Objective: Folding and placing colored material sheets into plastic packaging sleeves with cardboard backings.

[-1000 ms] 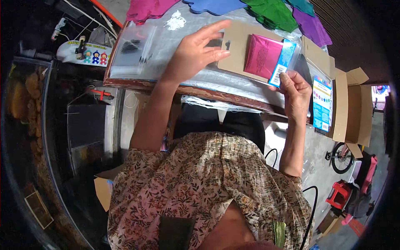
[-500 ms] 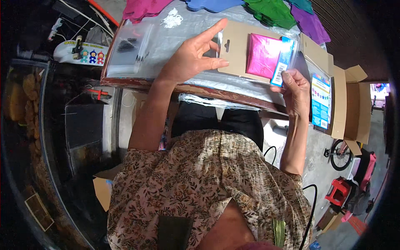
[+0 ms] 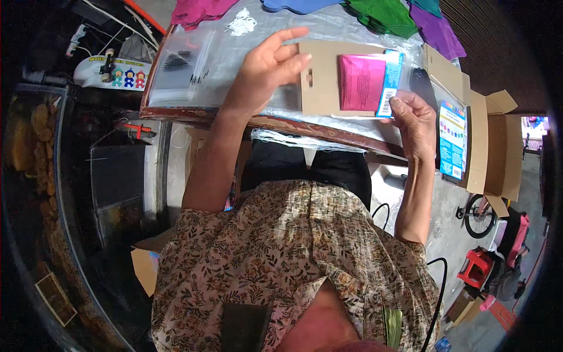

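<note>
In front of me is a clear plastic package with a brown cardboard backing, a hang hole near its left end. Inside it lie a flat pink packet and a blue-and-white printed label strip with a barcode. My right hand pinches the package's lower right corner, thumb on the label. My left hand is at the opposite end, fingers apart. Its thumb tip overlaps the left edge of the backing; I cannot tell whether it presses on it.
Pink, blue, green and purple pieces line the table's far side. White string and clear bags with black bits lie at left. A finished-looking package leans by an open cardboard box at right.
The package has shifted slightly left and its glare has faded. My left hand has moved a little up and left, with less of its thumb over the backing. My right hand keeps its pinch.
</note>
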Action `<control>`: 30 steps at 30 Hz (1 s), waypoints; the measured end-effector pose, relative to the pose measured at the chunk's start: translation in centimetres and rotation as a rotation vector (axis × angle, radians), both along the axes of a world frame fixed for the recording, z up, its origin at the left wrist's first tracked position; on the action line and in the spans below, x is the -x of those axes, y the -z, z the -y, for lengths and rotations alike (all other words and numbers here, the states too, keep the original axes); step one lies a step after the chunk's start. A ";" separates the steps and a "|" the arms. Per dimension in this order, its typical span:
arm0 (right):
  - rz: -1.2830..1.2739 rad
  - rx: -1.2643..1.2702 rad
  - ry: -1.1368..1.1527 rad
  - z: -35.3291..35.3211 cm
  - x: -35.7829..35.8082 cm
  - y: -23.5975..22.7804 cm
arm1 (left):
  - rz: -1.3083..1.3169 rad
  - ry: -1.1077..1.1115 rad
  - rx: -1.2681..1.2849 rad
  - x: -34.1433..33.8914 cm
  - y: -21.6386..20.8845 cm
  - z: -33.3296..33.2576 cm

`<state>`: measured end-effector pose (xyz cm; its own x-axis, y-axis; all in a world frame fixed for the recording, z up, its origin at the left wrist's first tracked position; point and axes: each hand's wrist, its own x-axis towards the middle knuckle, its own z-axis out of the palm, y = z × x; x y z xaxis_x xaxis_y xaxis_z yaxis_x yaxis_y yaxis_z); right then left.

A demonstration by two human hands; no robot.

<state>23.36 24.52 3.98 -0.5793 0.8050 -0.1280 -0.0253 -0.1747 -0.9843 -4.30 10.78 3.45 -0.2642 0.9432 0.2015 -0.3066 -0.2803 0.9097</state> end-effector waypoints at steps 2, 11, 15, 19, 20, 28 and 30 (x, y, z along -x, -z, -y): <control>0.020 -0.014 0.008 0.3 0.1 -0.2 | -0.023 -0.084 0.146 0.6 0.4 -0.2; 0.032 -0.035 0.044 0.2 0.0 0.1 | 0.039 -0.135 0.190 0.3 0.8 -0.3; 0.003 -0.019 0.085 0.2 0.2 0.1 | 0.002 -0.201 0.208 0.0 1.1 -0.4; -0.016 -0.012 0.154 0.2 0.3 0.0 | -0.034 -0.182 0.262 -0.6 1.3 0.3; -0.021 -0.010 0.171 0.2 0.4 -0.1 | -0.084 -0.145 0.272 -0.6 1.6 0.4; -0.022 0.013 0.112 0.0 -0.1 0.1 | -0.117 -0.046 0.274 -0.8 3.0 0.5; -0.023 0.016 0.110 0.1 0.0 0.1 | -0.125 -0.010 0.272 -0.6 2.9 0.5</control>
